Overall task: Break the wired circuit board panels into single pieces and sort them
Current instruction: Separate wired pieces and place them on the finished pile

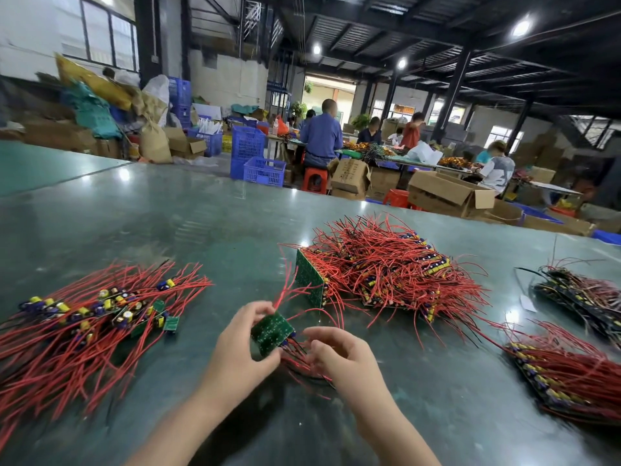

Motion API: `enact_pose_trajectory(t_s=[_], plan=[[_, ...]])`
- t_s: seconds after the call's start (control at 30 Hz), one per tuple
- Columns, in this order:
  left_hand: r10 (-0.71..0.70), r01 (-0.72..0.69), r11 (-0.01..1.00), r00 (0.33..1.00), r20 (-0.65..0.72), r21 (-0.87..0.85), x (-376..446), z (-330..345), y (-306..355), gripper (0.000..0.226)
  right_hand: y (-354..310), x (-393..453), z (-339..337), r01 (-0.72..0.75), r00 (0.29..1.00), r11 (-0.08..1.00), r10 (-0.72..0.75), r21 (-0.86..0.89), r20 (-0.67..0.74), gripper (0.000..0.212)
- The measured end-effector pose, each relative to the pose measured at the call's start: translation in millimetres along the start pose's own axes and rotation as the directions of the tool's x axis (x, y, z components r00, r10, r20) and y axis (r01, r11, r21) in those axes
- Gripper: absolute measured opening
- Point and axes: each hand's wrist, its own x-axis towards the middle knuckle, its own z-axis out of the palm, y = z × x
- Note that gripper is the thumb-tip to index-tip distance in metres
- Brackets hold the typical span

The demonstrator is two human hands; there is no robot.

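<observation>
My left hand [240,344] pinches a small green board piece [272,333] by its edges. My right hand [339,356] curls just beside it, among its red wires [304,363]; I cannot tell if it holds them. The piece looks light, stiff and snappy, so I would hold bare edges. Its parts face down, hidden. Left lies the pile of singles [100,317], beyond it the panel stack [386,270] on the bench [168,216].

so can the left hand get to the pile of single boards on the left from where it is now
Probably yes, once freed. The left hand grips a green board piece, but the single-board pile lies beside it on the table, with nothing between them.
</observation>
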Motion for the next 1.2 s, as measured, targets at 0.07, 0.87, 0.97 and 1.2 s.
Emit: enact_pose_trajectory(t_s=[0.07, 0.87, 0.97, 1.2], plan=[[0.168, -0.169, 0.985, 0.985, -0.049, -0.016, -2, 2, 9, 0.071, 2, 1, 2, 0.048, 0.998, 0.998, -0.049, -0.037, -0.047, 0.022], [-0.386, 0.479, 0.597, 0.875, 0.293, -0.643, -6, 14, 22, 0.024, 0, 2, -8, 0.299, 0.938, 0.939, -0.322, -0.167, -0.130, 0.030], [-0.402, 0.481, 0.477, 0.863, 0.304, -0.735, -7, 15, 23, 0.031, 1, 3, -8, 0.273, 0.940, 0.941, -0.305, -0.201, -0.153, 0.026], [-0.420, 0.484, 0.465, 0.858, 0.296, -0.741, -9, 16, 23, 0.032, 2, 3, -6, 0.246, 0.963, 0.930, -0.268, -0.275, -0.044, 0.033]])
